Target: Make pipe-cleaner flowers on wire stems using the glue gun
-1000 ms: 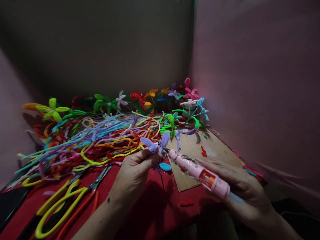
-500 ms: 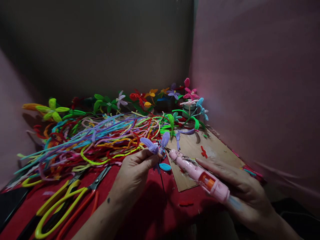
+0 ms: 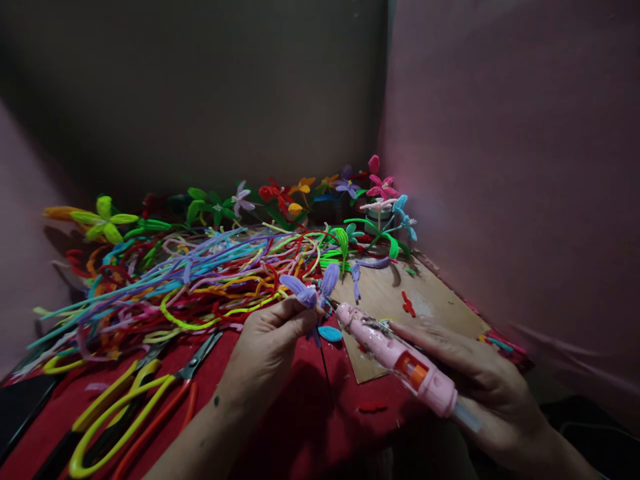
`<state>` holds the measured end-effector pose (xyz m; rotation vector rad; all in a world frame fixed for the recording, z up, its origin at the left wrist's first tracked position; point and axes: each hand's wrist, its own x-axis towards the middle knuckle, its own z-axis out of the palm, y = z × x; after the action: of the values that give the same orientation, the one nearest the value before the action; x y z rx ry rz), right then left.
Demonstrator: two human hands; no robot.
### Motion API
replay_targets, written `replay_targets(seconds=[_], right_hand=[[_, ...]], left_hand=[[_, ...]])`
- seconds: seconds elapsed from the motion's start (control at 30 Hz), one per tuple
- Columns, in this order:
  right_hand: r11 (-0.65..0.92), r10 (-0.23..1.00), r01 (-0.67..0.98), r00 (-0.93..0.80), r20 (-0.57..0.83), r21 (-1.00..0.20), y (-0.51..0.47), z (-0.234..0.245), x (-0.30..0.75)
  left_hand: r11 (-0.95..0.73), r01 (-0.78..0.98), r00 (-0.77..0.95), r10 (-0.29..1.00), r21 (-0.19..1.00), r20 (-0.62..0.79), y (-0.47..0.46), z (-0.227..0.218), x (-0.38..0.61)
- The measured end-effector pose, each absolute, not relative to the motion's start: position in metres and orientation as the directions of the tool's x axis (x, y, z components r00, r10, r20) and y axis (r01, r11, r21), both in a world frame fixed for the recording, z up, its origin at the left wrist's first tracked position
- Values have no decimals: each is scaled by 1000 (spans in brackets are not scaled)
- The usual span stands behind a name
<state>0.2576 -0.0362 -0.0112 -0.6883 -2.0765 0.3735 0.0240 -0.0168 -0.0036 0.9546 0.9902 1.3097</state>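
Note:
Between the thumb and fingers of my left hand (image 3: 273, 343) is a purple pipe-cleaner flower (image 3: 307, 291), its petals pointing up and a thin dark stem hanging below. My right hand (image 3: 480, 380) is wrapped around a pink hot glue gun (image 3: 400, 357) with a clear glue stick (image 3: 467, 415) poking out of its back end. The glue gun's nozzle points left and sits close beside the flower; whether it touches cannot be made out. Just under the flower lies a blue petal (image 3: 330, 334) on the red cloth. Loose purple petals (image 3: 356, 281) rest behind the nozzle.
A heap of colourful pipe cleaners (image 3: 200, 273) covers the left and middle. Scissors with yellow handles (image 3: 120, 413) and pliers with red handles (image 3: 165, 413) lie front left. A wooden board (image 3: 440, 300) carries red scraps (image 3: 408, 304). Finished flowers (image 3: 345, 187) stand along the back wall.
The glue gun has rolled slightly in my right hand and its rear has shifted a little down. My left hand and the purple flower have hardly moved.

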Motion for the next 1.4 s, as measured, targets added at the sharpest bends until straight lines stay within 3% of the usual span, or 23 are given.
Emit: replay_targets(seconds=[0.57,0.7,0.87,1.03,1.23,1.4], right_hand=[[791,611,349,-430,664,-502,-38,-10,264],[736,666,455,-355,656,-502,-34,-20,278],[596,710,696,-224,668,-400,-16,-38,300],[477,746,852,-264,612,-215,14,-59,323],[389,806,917,-290,516,-91,43,-78,342],[432,822,895,-338,459,-115,50,-74,347]], left_hand=[[27,-321,-28,999,947,-38,-16,-4,25],[21,-303,-83,995,953,-48,-16,-2,25],[28,-280,-95,994,960,-57,-17,0,25],[45,-309,-107,991,950,-82,-17,4,30],[47,-314,-109,990,948,-86,-15,3,29],[44,-374,-66,995,926,-74,-14,-1,26]])
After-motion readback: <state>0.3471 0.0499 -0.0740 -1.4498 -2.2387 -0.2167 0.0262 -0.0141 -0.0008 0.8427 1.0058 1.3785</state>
